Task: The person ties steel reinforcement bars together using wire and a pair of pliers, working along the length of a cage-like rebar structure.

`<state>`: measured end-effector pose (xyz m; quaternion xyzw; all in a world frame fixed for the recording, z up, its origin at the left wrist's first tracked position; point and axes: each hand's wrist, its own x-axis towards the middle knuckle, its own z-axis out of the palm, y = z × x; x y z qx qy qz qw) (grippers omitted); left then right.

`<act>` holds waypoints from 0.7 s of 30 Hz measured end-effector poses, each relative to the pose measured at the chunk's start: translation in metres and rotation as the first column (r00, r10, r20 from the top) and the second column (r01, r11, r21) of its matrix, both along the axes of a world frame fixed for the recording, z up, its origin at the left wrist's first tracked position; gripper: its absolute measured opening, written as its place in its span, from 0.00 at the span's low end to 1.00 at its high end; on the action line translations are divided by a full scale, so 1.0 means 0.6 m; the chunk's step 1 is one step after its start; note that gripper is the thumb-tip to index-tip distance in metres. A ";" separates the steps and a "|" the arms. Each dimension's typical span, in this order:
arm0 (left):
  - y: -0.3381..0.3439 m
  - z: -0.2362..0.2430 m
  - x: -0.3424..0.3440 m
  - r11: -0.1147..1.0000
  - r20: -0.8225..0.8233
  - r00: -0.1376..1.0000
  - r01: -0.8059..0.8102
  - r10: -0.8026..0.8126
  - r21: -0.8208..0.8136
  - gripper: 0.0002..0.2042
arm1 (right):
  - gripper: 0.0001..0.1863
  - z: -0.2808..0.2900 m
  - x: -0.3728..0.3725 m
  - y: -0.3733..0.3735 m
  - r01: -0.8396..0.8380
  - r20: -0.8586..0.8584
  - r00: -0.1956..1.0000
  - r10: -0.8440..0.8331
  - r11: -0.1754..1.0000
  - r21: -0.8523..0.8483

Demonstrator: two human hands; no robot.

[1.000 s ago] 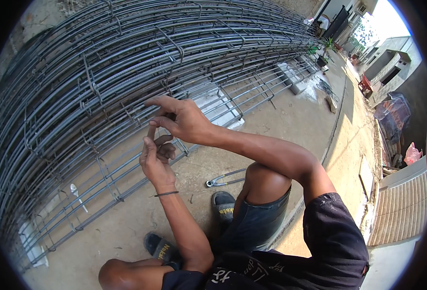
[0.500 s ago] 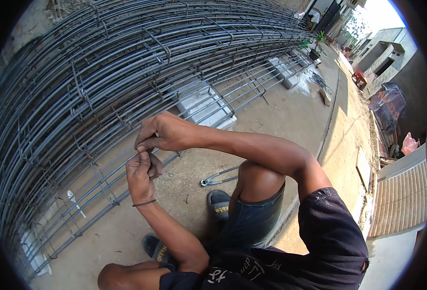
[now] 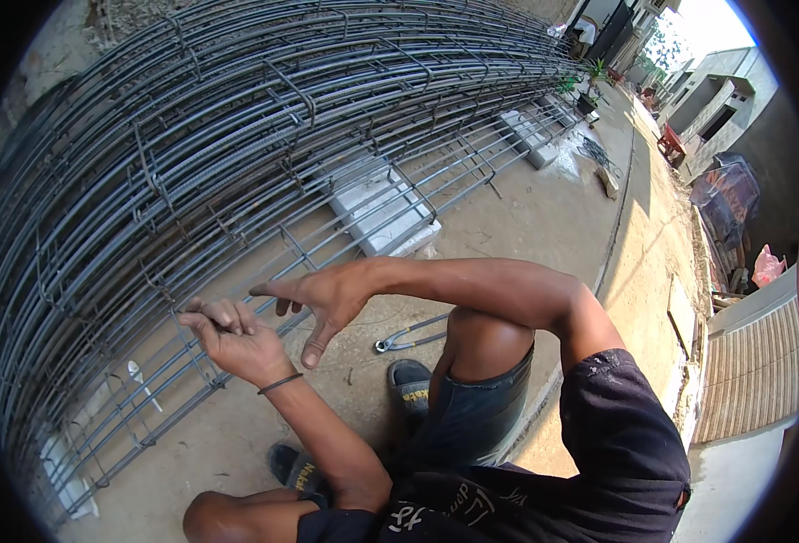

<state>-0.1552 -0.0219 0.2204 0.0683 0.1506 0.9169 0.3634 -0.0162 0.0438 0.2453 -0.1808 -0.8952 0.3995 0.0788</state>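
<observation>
My left hand (image 3: 241, 348), with a dark band at the wrist, is beside the lower bars of a rebar cage (image 3: 202, 366). Its fingers are curled in; whatever they may hold is too small to make out. My right hand (image 3: 322, 299) is just to the right of it, thumb and fingers spread, nothing visible in its grasp. It covers part of the cage bars. A pair of pincers (image 3: 408, 338) lies on the concrete beside my sandalled foot, apart from both hands. A faint thin wire seems to curve near my right hand.
Long rebar cages (image 3: 282, 100) are stacked along the left and far side. White blocks (image 3: 386, 213) support the lowest bars. A white-handled tool (image 3: 141, 380) lies under the cage at the left. A coil of wire (image 3: 598, 154) and a stone (image 3: 607, 184) lie further off.
My hands were together, fingertips meeting above the bars. Now they are apart: the left has turned and shifted left, and the right has dropped slightly and spread its fingers.
</observation>
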 end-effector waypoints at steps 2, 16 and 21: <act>-0.011 -0.011 -0.037 0.994 -0.012 0.997 -0.074 0.075 0.083 0.14 | 0.47 -0.019 0.001 -0.026 -0.110 0.145 0.984 0.099 0.992 0.069; -0.072 -0.109 -0.190 0.920 -0.034 0.948 -0.315 0.316 -0.234 0.14 | 0.15 0.067 0.086 0.042 -0.124 0.053 0.992 0.113 0.939 0.321; -0.071 -0.069 -0.194 0.690 -0.019 0.798 -0.532 0.602 -0.490 0.15 | 0.12 0.072 0.061 0.023 -0.222 0.264 0.954 0.142 0.927 0.303</act>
